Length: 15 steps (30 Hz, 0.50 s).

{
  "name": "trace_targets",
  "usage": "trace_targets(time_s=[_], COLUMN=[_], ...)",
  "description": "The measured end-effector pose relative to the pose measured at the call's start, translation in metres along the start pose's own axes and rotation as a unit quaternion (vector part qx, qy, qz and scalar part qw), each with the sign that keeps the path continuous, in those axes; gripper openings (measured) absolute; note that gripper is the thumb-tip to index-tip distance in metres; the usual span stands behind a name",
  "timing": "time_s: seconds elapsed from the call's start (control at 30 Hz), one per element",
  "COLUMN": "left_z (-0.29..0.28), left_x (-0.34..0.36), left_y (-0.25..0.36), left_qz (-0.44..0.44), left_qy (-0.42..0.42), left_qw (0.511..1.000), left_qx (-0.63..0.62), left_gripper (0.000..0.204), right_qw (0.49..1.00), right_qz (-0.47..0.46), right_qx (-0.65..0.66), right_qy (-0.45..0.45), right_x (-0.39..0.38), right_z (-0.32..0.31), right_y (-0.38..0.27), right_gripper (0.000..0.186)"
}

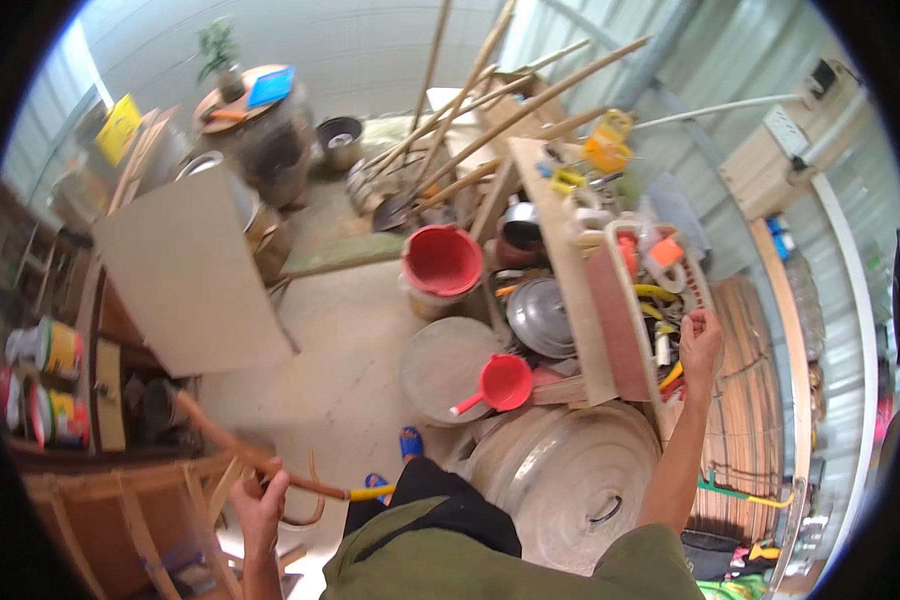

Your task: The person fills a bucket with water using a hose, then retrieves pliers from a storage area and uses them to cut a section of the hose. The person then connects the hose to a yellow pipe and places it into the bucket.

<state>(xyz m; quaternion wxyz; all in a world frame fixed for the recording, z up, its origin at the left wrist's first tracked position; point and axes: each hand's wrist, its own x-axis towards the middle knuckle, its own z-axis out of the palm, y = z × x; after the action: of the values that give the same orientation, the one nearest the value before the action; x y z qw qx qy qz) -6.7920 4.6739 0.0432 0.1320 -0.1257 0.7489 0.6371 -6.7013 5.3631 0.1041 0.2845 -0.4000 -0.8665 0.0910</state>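
Observation:
My left hand (262, 508) is closed around a long, bent orange-brown rod (220, 436) with a yellow end, held across the lower left of the head view. My right hand (701, 335) reaches to the right edge of a cream plastic basket (616, 228) full of mixed tools, tape rolls and yellow-handled items. Its fingers are curled at the rim, and I cannot make out what they grip. Just left of the basket stand a plank (560, 270) and a metal lid (542, 315). Below it lies a large dented metal lidded pot (560, 480).
A red bucket (440, 258), red scoop (505, 382) and round board (425, 370) are ahead. A leaning panel (175, 270), paint cans (58, 415) and wooden frame (100, 520) line the left. Long poles (535, 100) lean at the back. Corrugated wall (840, 300) runs along the right.

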Motion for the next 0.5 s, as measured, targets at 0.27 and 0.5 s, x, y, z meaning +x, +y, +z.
trace_targets(time_s=[0.27,0.5], left_z=[-0.040,-0.108], left_x=[-0.016,-0.076], left_y=[0.008,-0.014], left_qz=[-0.020,0.035], left_qy=[0.050,0.164], left_qw=[0.982,0.967], left_qx=[-0.181,-0.193], left_gripper=[0.035,0.034], right_qw=[0.745,0.560], right_qz=[-0.398,-0.510], right_qx=[0.364,0.273], right_qy=[-0.393,-0.593], right_x=[-0.245,-0.398], right_z=[0.065,0.055], right_y=[-0.302,-0.417], right_gripper=[0.032,0.038])
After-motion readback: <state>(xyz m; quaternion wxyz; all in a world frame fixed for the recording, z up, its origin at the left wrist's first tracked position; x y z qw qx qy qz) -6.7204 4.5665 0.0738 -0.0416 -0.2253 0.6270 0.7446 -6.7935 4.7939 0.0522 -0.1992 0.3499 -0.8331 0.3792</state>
